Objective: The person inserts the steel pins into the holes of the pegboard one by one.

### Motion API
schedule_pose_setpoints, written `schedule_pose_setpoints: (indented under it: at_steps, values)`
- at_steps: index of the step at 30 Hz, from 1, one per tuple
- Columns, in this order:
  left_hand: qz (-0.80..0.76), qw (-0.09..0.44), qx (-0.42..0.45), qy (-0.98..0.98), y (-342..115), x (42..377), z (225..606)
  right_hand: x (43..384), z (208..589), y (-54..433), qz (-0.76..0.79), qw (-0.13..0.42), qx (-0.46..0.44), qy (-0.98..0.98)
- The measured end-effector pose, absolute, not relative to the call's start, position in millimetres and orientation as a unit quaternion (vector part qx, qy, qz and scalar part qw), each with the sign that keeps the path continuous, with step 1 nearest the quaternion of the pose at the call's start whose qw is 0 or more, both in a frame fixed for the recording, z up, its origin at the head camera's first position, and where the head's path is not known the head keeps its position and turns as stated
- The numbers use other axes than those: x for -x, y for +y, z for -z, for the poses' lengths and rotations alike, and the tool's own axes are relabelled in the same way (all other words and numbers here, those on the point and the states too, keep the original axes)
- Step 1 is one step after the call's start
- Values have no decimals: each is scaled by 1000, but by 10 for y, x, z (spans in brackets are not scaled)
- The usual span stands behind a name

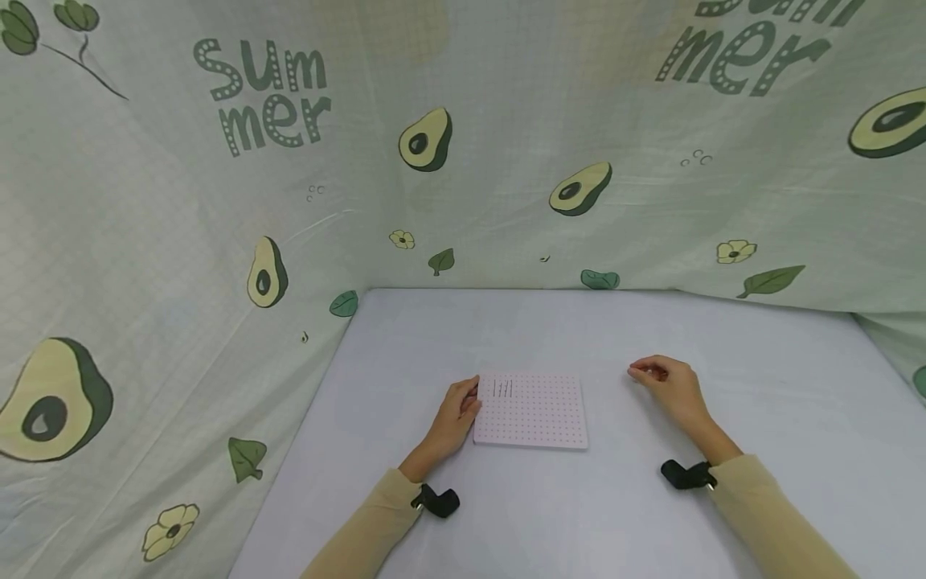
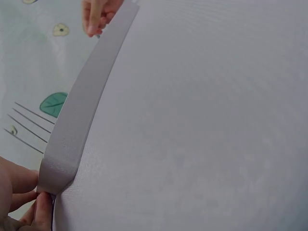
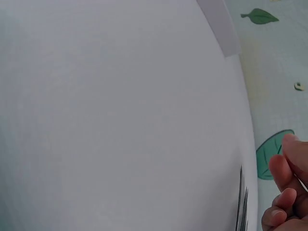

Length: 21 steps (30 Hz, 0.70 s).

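Note:
A pale pegboard (image 1: 531, 426) with rows of small holes lies on the table. Several thin metal pins (image 1: 502, 389) stand in its upper left part; the left wrist view shows them side-on, rising from the board's grey side wall (image 2: 79, 110). My left hand (image 1: 450, 414) grips the board's left edge, thumb on top and fingers against the side. To the right of the board, apart from it, my right hand (image 1: 669, 390) has thumb and index fingertip together, pinching a thin pin that barely shows. More dark pins (image 3: 241, 204) appear near that hand in the right wrist view, their lower ends cut off.
Around the board extends a white tabletop (image 1: 405, 338). Behind and to the left hangs a pale green curtain (image 1: 499, 80) printed with avocados, leaves and lettering. A black wrist mount sits at each sleeve cuff, one at the left (image 1: 437, 501), one at the right (image 1: 686, 474).

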<state>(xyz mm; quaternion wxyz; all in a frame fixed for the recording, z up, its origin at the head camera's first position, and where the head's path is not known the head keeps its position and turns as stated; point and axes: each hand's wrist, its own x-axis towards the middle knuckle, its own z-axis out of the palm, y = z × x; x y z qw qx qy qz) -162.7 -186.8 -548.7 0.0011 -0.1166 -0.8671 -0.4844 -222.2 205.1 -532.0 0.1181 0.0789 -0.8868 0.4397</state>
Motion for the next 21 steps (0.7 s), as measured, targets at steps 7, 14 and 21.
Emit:
schedule_pose_setpoints:
  at_steps: [7, 14, 21]
  values:
    - [480, 10, 124, -868, -1866, 1631, 5486, 2182, 5348, 2167, -429, 127, -72, -891]
    - [482, 12, 126, -867, -1860, 1627, 5487, 2147, 5367, 2235, -423, 133, -67, -893]
    - [482, 6, 122, -868, -1858, 1627, 5482, 2119, 5390, 2277, -412, 121, -70, -900]
